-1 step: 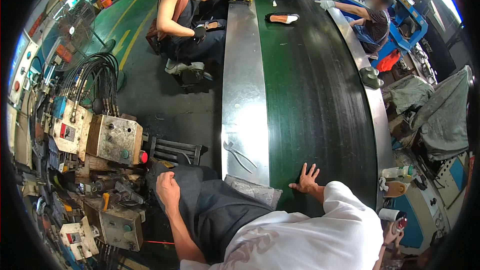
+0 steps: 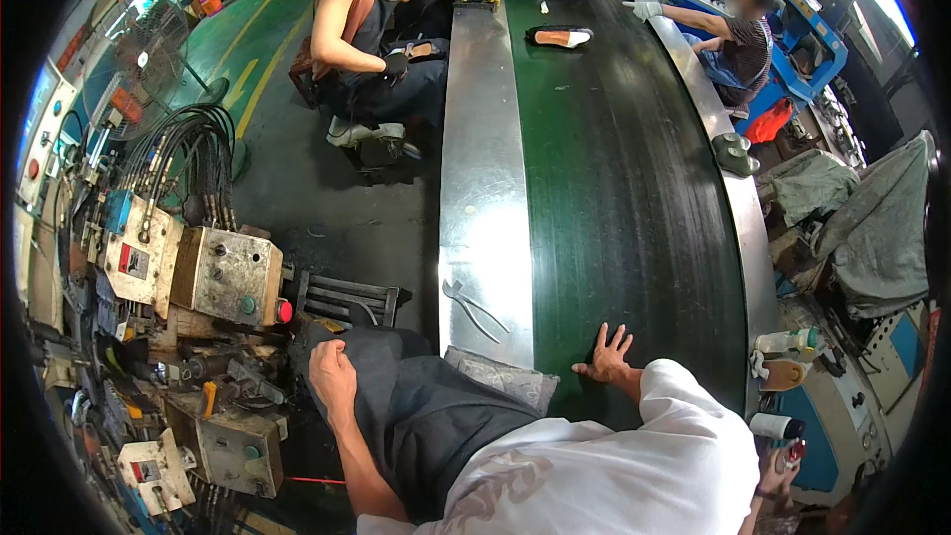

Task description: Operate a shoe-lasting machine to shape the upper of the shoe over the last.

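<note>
My right hand (image 2: 607, 359) lies on the dark green conveyor belt (image 2: 644, 238), fingers spread, with nothing in it. On the dark apron (image 2: 426, 406) over my knee rests my left hand (image 2: 333, 376), its fingers loosely curled and no object visible in it. A pair of pincers (image 2: 477, 311) lies on the metal ledge (image 2: 483, 139) along the belt's left side. Between that ledge and my lap is a folded grey cloth (image 2: 505, 376), nearer to my right hand than the pincers are.
Shoes (image 2: 560, 37) sit at the belt's far end, where a co-worker (image 2: 342, 20) on the left handles some. Another person (image 2: 743, 35) sits at the right edge. A machine with a red button (image 2: 285, 311) stands left of me. A bottle (image 2: 788, 341) is at right.
At the lower right, another person's hand with a red object has shifted slightly. My own hands, the pincers and the shoes stay in place.
</note>
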`<state>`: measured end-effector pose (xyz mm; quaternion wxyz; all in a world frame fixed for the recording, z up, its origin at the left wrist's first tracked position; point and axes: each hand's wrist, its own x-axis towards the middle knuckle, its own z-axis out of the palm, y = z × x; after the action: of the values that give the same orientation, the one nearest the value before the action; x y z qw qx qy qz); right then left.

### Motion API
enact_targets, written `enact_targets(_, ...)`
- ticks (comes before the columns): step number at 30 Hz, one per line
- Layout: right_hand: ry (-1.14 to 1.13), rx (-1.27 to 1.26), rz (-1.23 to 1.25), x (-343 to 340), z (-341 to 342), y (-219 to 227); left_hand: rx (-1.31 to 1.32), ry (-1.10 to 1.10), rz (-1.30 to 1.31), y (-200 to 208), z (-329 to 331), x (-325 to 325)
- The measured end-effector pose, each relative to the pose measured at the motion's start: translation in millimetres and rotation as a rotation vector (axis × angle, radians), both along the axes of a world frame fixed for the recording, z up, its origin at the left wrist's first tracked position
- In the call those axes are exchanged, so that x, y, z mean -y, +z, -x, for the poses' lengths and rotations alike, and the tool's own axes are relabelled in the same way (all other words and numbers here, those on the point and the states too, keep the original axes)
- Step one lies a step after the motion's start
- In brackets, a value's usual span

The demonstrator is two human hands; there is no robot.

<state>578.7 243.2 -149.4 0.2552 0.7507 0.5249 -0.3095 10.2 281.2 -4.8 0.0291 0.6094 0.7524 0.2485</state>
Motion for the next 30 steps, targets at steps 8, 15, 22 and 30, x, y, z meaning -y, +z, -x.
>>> enact_targets(8, 0.019, 0.003, 0.022, -5, 6, 20, 0.029, -0.002, -0.039, 3, 4, 2)
enact_targets(15, -0.166, -0.094, -0.064, -53, -36, 48, 0.046, 0.002, -0.068, -3, 10, 11)
enact_targets(22, -0.36, 0.141, 0.018, -70, -13, -8, 0.018, -0.02, -0.043, 1, 5, 3)
enact_targets(30, -0.468, -0.034, 0.013, -73, -1, 22, -0.031, -0.016, -0.015, -2, 1, -4)
